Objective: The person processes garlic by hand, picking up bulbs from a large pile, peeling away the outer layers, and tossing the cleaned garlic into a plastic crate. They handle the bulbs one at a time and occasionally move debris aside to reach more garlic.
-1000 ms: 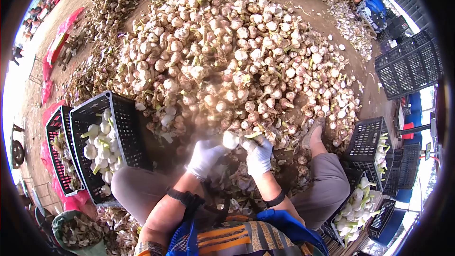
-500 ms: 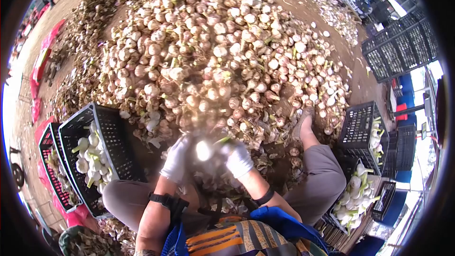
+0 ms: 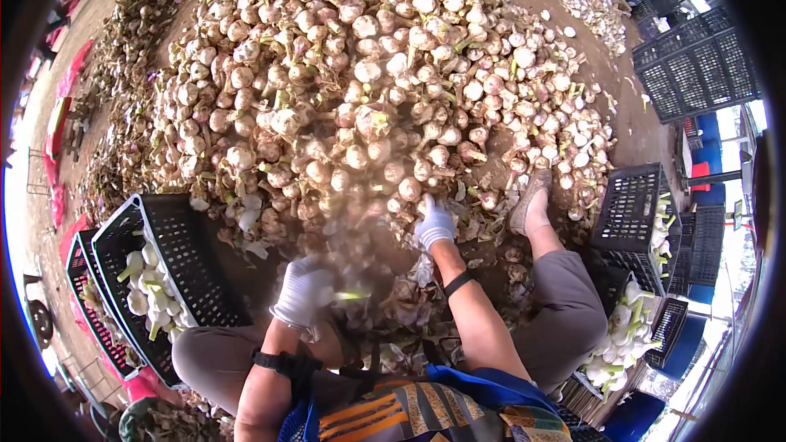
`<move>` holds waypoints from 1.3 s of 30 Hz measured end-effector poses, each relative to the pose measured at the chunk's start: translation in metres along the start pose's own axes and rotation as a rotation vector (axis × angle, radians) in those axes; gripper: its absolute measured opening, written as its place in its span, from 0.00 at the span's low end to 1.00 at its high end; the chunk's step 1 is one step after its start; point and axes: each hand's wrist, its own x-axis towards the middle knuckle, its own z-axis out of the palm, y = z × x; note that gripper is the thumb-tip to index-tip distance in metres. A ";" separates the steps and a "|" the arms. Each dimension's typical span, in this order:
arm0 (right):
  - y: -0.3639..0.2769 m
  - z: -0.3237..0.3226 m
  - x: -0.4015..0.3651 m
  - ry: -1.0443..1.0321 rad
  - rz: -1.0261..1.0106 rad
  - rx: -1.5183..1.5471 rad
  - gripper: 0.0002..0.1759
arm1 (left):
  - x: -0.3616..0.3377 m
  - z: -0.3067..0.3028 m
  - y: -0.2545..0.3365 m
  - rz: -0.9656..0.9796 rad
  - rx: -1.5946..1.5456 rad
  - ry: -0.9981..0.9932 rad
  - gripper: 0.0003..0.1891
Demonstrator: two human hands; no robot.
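Note:
My left hand point(image 3: 304, 291), in a white glove, is closed low in front of my left knee. A short green garlic stem point(image 3: 353, 295) sticks out to its right; the bulb itself is hidden by the fingers and the blur. My right hand point(image 3: 434, 225), also gloved, reaches to the near edge of the heap of garlic point(image 3: 344, 98). Its fingers are stretched out beside a whitish garlic bulb point(image 3: 409, 189), and I see nothing held in them. Dry papery skins point(image 3: 409, 299) lie on the ground between my legs.
At my left stand black crates point(image 3: 196, 270) with cleaned white garlic point(image 3: 153, 295). To the right are another black crate point(image 3: 629, 211) and a container of white garlic bulbs point(image 3: 618, 336). Stacked crates point(image 3: 696, 61) rise farther right. My shod foot point(image 3: 530, 203) rests against the heap.
My hands have parted: the left has drawn back toward me, while the right has moved forward to the heap. The white bulb seen between them earlier is no longer visible there.

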 end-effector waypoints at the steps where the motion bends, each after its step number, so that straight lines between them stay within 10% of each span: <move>1: 0.003 0.005 0.007 -0.029 0.045 0.037 0.38 | 0.001 0.002 -0.001 -0.029 -0.026 -0.001 0.07; 6: 0.026 0.054 0.012 0.224 0.009 0.145 0.26 | 0.008 0.007 -0.010 -0.036 -0.045 0.000 0.06; 9: 0.027 0.077 -0.003 0.296 -0.176 0.774 0.26 | 0.007 0.012 -0.002 0.036 0.047 -0.061 0.06; 12: -0.022 0.012 -0.068 0.307 -0.439 0.803 0.26 | 0.004 0.023 0.025 -0.212 -0.169 -0.056 0.06; 18: -0.078 -0.068 -0.144 0.493 -0.948 0.634 0.22 | 0.004 0.038 0.015 -0.061 -0.511 -0.026 0.22; 21: -0.067 -0.054 -0.147 0.212 -0.566 1.338 0.19 | 0.002 0.030 0.025 -0.097 -0.493 0.008 0.24; 26: -0.056 -0.078 -0.156 -0.131 -0.253 1.565 0.22 | -0.015 0.033 0.047 -0.058 -0.505 -0.158 0.30; 36: -0.055 -0.073 -0.154 -0.107 -0.438 1.462 0.15 | -0.022 0.049 0.056 0.311 0.193 -0.041 0.34; 39: -0.051 -0.087 -0.158 -0.229 -0.426 1.595 0.10 | -0.018 0.045 0.041 0.176 -0.177 -0.233 0.34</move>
